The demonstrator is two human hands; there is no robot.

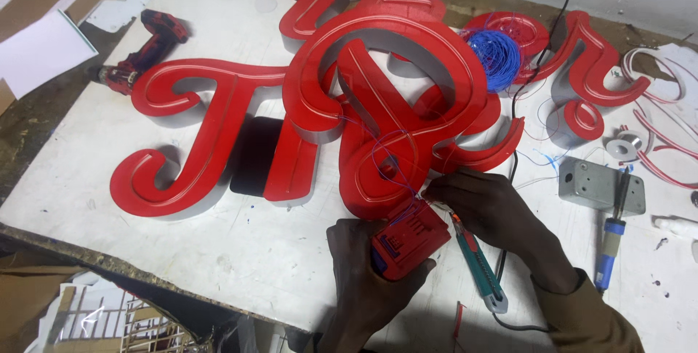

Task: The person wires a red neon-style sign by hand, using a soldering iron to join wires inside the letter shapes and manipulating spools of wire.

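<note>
Thin wire ends under fingertips, indistinct

**Colour Survey of the Bench**

Sign letters: glossy red faces, grey side walls. Battery pack, near centre: red with a blue edge. Wire bundle, far right: bright blue. Drill, far left: red and black. Utility knife: teal with an orange tip. Soldering iron, right: blue handle. Metal box: plain grey. Board: white, smudged.
</note>
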